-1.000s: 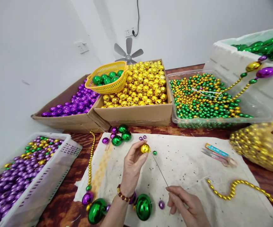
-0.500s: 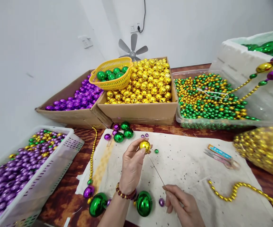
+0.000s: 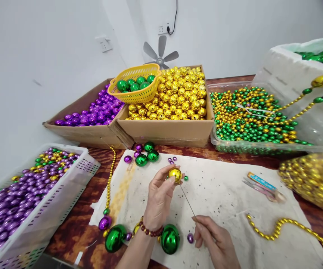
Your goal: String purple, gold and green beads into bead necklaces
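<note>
Between the thumb and fingers of my left hand (image 3: 159, 194) is a shiny gold ball bead (image 3: 175, 175). My right hand (image 3: 214, 237) pinches a long thin needle (image 3: 188, 201), which slants up to the underside of the gold bead; whether its tip is inside I cannot tell. Under my left wrist runs a strung piece with big green balls (image 3: 170, 239), a purple ball (image 3: 104, 223) and a gold bead chain (image 3: 109, 183); the wrist hides part of it. A small purple bead (image 3: 190, 238) lies beside my right fingers, and a small green bead (image 3: 186, 178) beside the gold one.
Boxes of purple balls (image 3: 90, 114) and gold balls (image 3: 178, 97) stand behind the white cloth (image 3: 220, 209), a yellow basket (image 3: 134, 98) on top. A clear bin (image 3: 251, 147) is right, a white crate (image 3: 74, 175) left. Scissors (image 3: 259, 188) and a gold bead strand (image 3: 276, 231) lie right.
The view has shifted slightly. Both hands keep their grips, with the needle still reaching up to the gold bead; the bead looks slightly turned.
</note>
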The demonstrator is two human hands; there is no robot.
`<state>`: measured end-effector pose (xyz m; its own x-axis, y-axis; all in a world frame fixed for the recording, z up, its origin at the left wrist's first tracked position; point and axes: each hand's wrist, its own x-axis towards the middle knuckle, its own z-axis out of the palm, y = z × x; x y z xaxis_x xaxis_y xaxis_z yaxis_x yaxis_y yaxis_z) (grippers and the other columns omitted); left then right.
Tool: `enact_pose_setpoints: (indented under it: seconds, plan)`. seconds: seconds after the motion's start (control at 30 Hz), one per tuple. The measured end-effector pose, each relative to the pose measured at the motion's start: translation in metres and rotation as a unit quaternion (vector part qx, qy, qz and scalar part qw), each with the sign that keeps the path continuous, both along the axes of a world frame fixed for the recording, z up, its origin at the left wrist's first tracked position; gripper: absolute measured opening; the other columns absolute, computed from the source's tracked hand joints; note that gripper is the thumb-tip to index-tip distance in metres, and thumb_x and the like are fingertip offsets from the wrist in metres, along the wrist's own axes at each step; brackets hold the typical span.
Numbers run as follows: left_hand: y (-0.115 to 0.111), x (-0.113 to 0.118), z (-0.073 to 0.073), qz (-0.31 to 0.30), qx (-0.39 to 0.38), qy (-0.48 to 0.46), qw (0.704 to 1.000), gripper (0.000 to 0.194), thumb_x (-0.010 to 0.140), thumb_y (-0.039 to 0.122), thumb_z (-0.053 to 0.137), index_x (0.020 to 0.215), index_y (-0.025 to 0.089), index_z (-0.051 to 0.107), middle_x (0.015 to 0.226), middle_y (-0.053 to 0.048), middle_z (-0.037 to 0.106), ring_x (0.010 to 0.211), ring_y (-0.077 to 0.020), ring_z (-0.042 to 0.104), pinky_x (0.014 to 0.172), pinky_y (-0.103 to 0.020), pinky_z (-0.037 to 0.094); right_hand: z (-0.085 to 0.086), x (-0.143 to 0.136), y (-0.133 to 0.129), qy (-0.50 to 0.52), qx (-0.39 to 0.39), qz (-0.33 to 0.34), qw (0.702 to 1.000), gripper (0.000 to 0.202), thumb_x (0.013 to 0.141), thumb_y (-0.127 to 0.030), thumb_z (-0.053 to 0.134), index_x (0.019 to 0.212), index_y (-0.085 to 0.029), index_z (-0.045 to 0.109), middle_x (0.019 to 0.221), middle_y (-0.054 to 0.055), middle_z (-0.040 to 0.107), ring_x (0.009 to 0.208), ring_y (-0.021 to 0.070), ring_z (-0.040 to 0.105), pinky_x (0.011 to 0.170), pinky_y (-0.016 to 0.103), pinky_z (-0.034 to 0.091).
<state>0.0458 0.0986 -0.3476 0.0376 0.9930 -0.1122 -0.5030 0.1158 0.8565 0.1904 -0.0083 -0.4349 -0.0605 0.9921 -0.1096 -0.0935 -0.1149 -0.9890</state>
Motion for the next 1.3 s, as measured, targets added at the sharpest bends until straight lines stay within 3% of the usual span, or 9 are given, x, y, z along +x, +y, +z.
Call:
enact_pose_setpoints:
  seconds: [0.5,0.7,0.8,0.87,1.0,1.07,1.13,1.23,1.3]
  plan:
    - [-0.022,0.003,0.001,-0.032,0.038,0.085,0.995,0.031,0.084,0.02,0.065,0.114,0.022,0.063,0.122,-0.009,0.062,0.1,-0.0218,0.063,0.089,-0.035,0.049,0.001,-0.009,0.008,0.015,0.038,0.004,0.999,0.024,0.099,-0.034,0.042,0.105,-0.02,0.061,0.065,-0.001,0.06,0.055,0.0133,0.061,0.054,0.024,0.046]
    - [-0.029,-0.001,-0.006,-0.132,0.048,0.228,0.964,0.041,0.084,0.026,0.065,0.125,0.026,0.056,0.126,-0.008,0.06,0.111,-0.0235,0.058,0.097,-0.039,0.045,0.006,-0.002,0.021,0.039,-0.007,-0.018,0.999,0.021,0.098,-0.035,0.047,0.1,-0.019,0.06,0.072,0.0,0.063,0.057,0.013,0.062,0.054,0.024,0.045]
    - [-0.017,-0.011,-0.007,-0.132,0.083,0.391,0.907,0.039,0.091,0.029,0.056,0.13,0.028,0.051,0.128,-0.007,0.058,0.113,-0.0221,0.056,0.098,-0.039,0.043,0.003,0.008,0.028,0.063,-0.04,-0.057,0.996,0.02,0.095,-0.037,0.051,0.091,-0.019,0.059,0.073,0.001,0.064,0.058,0.0136,0.063,0.053,0.023,0.043]
    - [-0.002,-0.015,-0.009,-0.112,0.141,0.525,0.832,0.031,0.094,0.028,0.049,0.124,0.025,0.055,0.121,-0.008,0.06,0.11,-0.0224,0.054,0.096,-0.041,0.042,0.001,0.015,0.029,0.071,-0.055,-0.077,0.993,0.02,0.095,-0.038,0.052,0.089,-0.019,0.058,0.068,0.0,0.061,0.055,0.0123,0.06,0.052,0.023,0.042]
    - [0.032,-0.005,-0.025,-0.159,0.267,0.71,0.632,0.018,0.09,0.019,0.052,0.103,0.021,0.064,0.101,-0.008,0.064,0.103,-0.0265,0.049,0.09,-0.045,0.037,0.0,0.023,0.028,0.088,-0.062,-0.082,0.991,0.02,0.095,-0.039,0.051,0.097,-0.02,0.057,0.068,-0.002,0.058,0.053,0.0115,0.058,0.051,0.023,0.041]
    - [0.044,0.004,-0.038,-0.185,0.303,0.743,0.567,0.013,0.087,0.015,0.054,0.094,0.019,0.064,0.093,-0.009,0.064,0.101,-0.0278,0.048,0.086,-0.045,0.036,-0.001,0.024,0.026,0.092,-0.062,-0.075,0.991,0.024,0.093,-0.04,0.053,0.104,-0.019,0.057,0.072,0.0,0.059,0.053,0.0123,0.059,0.049,0.023,0.041]
    - [0.052,0.01,-0.05,-0.203,0.323,0.751,0.538,0.012,0.085,0.011,0.053,0.086,0.018,0.063,0.088,-0.01,0.063,0.099,-0.0283,0.048,0.085,-0.046,0.034,-0.002,0.025,0.024,0.083,-0.062,-0.074,0.992,0.029,0.092,-0.042,0.054,0.107,-0.017,0.058,0.074,0.002,0.062,0.054,0.0135,0.06,0.049,0.024,0.041]
    - [0.06,0.008,-0.057,-0.204,0.306,0.714,0.595,0.011,0.084,0.01,0.054,0.084,0.018,0.062,0.088,-0.01,0.063,0.098,-0.0279,0.05,0.087,-0.047,0.033,-0.005,0.029,0.02,0.06,-0.069,-0.074,0.993,0.032,0.09,-0.045,0.055,0.102,-0.016,0.061,0.077,0.005,0.066,0.057,0.0154,0.061,0.051,0.025,0.042]
    - [0.061,0.002,-0.052,-0.176,0.245,0.632,0.714,0.009,0.083,0.015,0.057,0.09,0.019,0.062,0.091,-0.008,0.064,0.096,-0.0257,0.053,0.088,-0.044,0.035,-0.007,0.031,0.018,0.045,-0.077,-0.072,0.993,0.032,0.09,-0.047,0.056,0.096,-0.016,0.062,0.079,0.007,0.068,0.058,0.0168,0.063,0.053,0.026,0.043]
